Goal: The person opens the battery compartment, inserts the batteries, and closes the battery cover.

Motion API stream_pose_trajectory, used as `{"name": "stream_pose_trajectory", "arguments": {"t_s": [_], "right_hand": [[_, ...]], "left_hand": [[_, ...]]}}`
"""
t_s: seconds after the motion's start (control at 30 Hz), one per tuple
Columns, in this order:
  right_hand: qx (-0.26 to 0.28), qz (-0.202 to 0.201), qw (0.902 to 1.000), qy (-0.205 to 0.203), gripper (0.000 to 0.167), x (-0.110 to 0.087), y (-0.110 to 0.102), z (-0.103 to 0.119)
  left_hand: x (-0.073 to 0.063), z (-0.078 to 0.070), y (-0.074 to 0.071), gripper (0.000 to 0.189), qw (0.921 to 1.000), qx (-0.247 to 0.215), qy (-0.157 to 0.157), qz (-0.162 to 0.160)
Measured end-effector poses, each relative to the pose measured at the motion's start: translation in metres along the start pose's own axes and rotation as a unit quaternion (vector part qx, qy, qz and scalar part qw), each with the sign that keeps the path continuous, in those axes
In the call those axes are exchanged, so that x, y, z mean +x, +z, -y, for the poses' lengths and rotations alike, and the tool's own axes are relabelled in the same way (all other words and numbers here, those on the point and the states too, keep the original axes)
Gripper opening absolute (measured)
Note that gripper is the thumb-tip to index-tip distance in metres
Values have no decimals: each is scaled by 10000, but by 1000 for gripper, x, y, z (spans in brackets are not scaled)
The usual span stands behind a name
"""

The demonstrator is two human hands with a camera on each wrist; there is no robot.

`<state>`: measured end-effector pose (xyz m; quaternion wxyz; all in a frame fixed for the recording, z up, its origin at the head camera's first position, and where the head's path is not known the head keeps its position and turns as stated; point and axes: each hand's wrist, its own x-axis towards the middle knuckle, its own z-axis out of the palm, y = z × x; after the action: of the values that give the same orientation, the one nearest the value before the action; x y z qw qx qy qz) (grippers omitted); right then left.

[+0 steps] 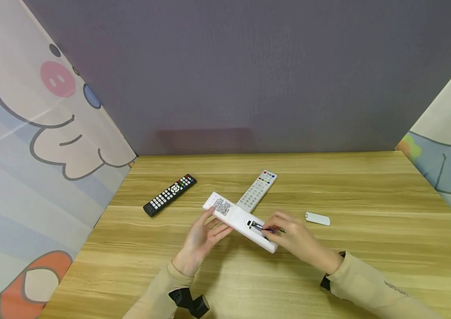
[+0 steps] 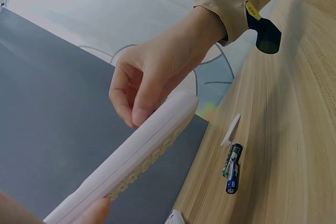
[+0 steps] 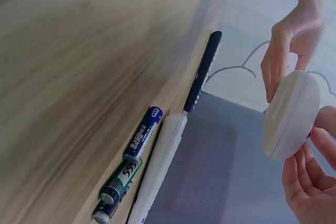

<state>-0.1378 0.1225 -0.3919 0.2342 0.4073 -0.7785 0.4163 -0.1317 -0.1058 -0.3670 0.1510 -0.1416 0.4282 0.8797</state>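
Flat dark-grey wall [image 1: 257, 75]: upright behind the table, spanning the head view's upper middle.
Pale cloth sides printed with cartoon animals [image 1: 5, 146]: at left and right, both cut off by the head view's edges.
Yellow-brown wood-grain tabletop [image 1: 129, 261]: its near edge is out of frame.
Slim white plastic remote control [image 1: 238, 218]: held above the tabletop, back face up, buttons underneath; its long axis slants from upper left to lower right in the head view — labelled end up-left, battery-compartment end pointing down-right.
Long black plastic remote control with pale keys [image 1: 169, 195]: lies at left, keys up, slanting up to the right.
Second white remote control with grey and coloured keys [image 1: 256, 191]: lies keys up, its red-button end pointing up-right; the held one hides its lower end.
Left hand [image 1: 198, 243]: grasps the held remote near its labelled end, thumb on the edge, fingers below.
Right hand [image 1: 295, 237]: thumb and fingers pinch a battery at the compartment, covering much of it.
Thin white plastic battery cover [image 1: 318, 219]: on the tabletop, right of the right hand.
Loose blue and green cylindrical batteries [image 3: 143, 132]: just beside the second white remote; mostly hidden in the head view, and whether they touch is unclear.
Silver-and-purple cylindrical battery [image 1: 256, 226]: in the compartment — how far seated, I cannot tell.
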Motion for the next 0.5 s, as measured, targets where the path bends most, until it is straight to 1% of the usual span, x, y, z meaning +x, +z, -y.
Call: {"name": "stream_pose_trajectory", "arguments": {"t_s": [0.07,0.17,0.27,0.33,0.4,0.5], "right_hand": [[99,-5,9999,127,23,0,-1,-1],[304,13,9986,423,21,-2,-4,-2],[459,77,9954,833,19,-3,-8,-3],[564,157,9916,1156,17,-4,-11,-3],[794,253,9852,1501,15,-6,-13,-4],[1046,411,9759,1869,13,-8,-18,-5]], "left_hand": [[0,0,0,40,10000,-3,13,-19],[0,0,-1,39,10000,-18,45,-4],[0,-1,-1,38,10000,-51,35,-2],[0,-1,-2,38,10000,-59,32,-6],[0,-2,-2,39,10000,-53,39,-6],[0,-2,-3,39,10000,-70,20,-19]]}}
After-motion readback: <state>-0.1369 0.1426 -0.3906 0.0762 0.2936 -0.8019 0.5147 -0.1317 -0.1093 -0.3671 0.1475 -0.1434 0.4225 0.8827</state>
